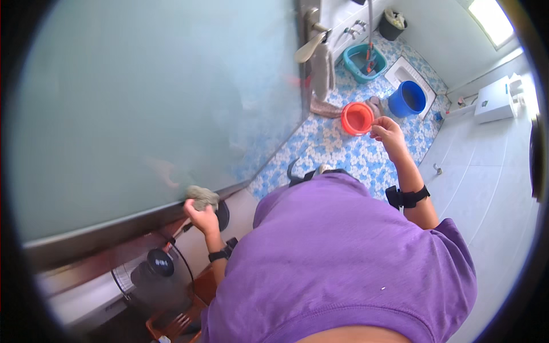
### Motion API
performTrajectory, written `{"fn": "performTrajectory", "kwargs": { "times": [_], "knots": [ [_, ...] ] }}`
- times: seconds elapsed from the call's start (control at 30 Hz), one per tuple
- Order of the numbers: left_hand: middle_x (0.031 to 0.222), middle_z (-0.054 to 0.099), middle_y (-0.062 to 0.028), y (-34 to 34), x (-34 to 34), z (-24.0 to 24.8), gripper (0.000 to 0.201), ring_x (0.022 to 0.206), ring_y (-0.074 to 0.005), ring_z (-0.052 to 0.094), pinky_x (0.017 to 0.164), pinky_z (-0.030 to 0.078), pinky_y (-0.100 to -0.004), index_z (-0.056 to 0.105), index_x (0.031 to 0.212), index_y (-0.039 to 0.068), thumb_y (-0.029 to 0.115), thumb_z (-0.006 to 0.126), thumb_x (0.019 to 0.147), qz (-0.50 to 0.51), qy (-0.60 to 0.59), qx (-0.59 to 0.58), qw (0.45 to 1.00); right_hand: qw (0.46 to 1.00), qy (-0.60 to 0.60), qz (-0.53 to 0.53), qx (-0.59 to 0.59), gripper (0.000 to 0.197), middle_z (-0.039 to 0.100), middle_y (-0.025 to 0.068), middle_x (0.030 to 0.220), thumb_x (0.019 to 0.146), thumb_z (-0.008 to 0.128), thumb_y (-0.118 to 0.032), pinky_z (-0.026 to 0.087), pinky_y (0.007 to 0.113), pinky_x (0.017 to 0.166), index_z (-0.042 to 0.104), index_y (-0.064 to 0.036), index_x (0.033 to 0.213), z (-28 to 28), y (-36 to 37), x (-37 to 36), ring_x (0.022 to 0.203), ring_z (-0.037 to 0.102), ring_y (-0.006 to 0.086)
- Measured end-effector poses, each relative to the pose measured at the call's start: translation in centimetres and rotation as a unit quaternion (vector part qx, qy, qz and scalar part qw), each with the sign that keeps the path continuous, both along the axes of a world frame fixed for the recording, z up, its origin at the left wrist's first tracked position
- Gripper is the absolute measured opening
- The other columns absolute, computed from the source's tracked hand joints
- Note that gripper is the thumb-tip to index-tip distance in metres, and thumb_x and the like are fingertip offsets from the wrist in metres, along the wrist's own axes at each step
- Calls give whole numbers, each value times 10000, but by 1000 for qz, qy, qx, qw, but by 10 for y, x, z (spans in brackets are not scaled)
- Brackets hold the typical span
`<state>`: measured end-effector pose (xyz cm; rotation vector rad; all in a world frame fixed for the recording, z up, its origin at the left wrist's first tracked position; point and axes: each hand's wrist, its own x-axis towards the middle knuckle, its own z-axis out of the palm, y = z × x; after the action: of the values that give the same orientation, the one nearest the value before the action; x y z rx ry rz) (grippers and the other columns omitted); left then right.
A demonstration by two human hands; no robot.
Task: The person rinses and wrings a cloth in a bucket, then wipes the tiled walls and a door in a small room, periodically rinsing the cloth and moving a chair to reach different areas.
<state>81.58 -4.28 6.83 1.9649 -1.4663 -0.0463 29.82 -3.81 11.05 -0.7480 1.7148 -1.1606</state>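
Note:
A folded grey-green cloth (202, 197) is gripped in my left hand (203, 218), pressed against the lower edge of a large frosted glass door (160, 103). The fingers bend around the cloth's near side. My right hand (388, 136) is raised out to the right, its fingers curled together in a pinch. In the picture its fingertips meet the rim of a small red bucket (357, 119). Whether they hold the bucket's handle, or anything at all, I cannot tell.
On the blue floral floor (320, 146) stand a blue bucket (408, 99), a teal basin (365, 63) and a squat toilet (407, 71). A door handle (311, 48) juts from the door's edge. At lower left are a black-lidded container (160, 262) and an orange basket (171, 326).

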Motion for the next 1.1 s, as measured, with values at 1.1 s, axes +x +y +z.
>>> {"fn": "performTrajectory", "kwargs": {
  "times": [1.1],
  "knots": [
    [867, 580, -190, -25, -294, 55, 359, 833, -357, 549, 721, 446, -397, 535, 961, 8, 161, 611, 645, -133, 151, 203, 958, 824, 123, 412, -369, 499, 546, 116, 1082, 861, 532, -393, 399, 309, 877, 444, -14, 1173, 131, -305, -19, 1032, 487, 179]
  ]
}}
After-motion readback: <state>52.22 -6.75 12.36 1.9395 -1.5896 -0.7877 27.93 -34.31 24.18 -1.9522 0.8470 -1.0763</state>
